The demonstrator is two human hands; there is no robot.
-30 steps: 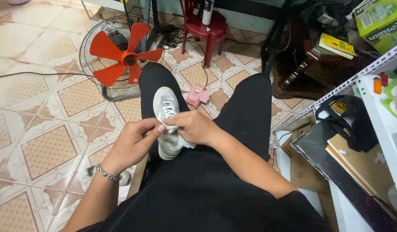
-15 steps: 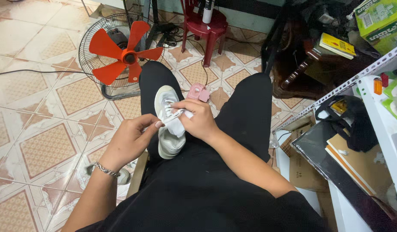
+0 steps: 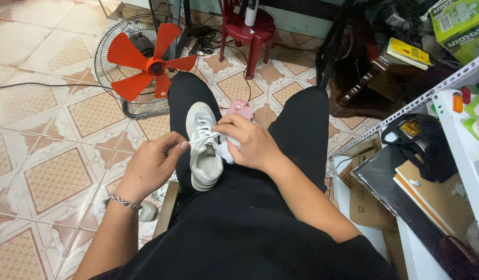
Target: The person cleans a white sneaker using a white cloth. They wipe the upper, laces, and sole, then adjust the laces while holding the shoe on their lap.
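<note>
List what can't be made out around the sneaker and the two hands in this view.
- White sneaker, head view: its heel end and inner side are covered by the right hand.
- White cloth-like piece under the right hand: mostly hidden by the fingers; what it is cannot be told.
- Lace: pinched at the left hand; its end is hidden by the fingertips.
- Pink object on the floor: half behind the right hand; kind unclear.

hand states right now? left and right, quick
Left hand: closed, pinching a white lace of the white sneaker on the lap.
Right hand: closed on a white cloth, against the sneaker's side.
</note>
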